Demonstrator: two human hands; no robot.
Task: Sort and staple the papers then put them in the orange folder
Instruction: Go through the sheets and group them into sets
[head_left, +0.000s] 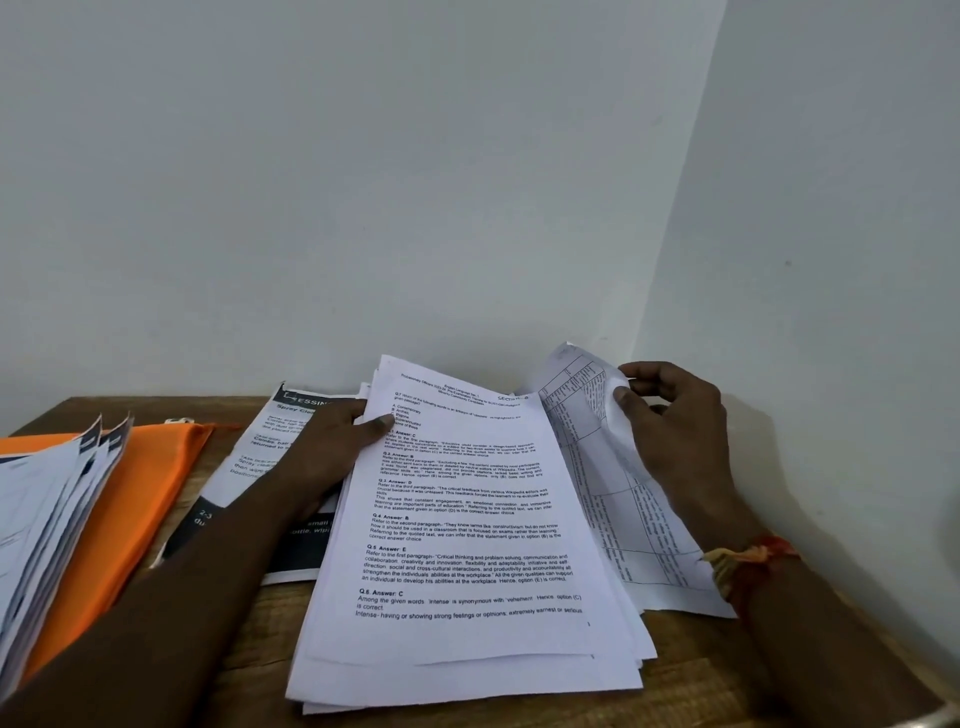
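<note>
Head view.
A: The left hand (335, 441) clamps the far-left edge of the paper stack (467, 561), thumb on top, likely to steady it. And the right hand (675, 431)?
B: Its fingertips pinch the curled corner of the gridded sheet (618, 499), probably to sort it out. Orange folder (150, 493)?
A: Flat on the desk (727, 675), far left, partly under loose sheets (41, 530).

A plain, pale grey-white painted wall (363, 182) fills the upper frame. At right it meets a second pale side wall (831, 234) in a slanting corner. A brown wooden table (701, 691) spans the bottom, softly and evenly lit.
</note>
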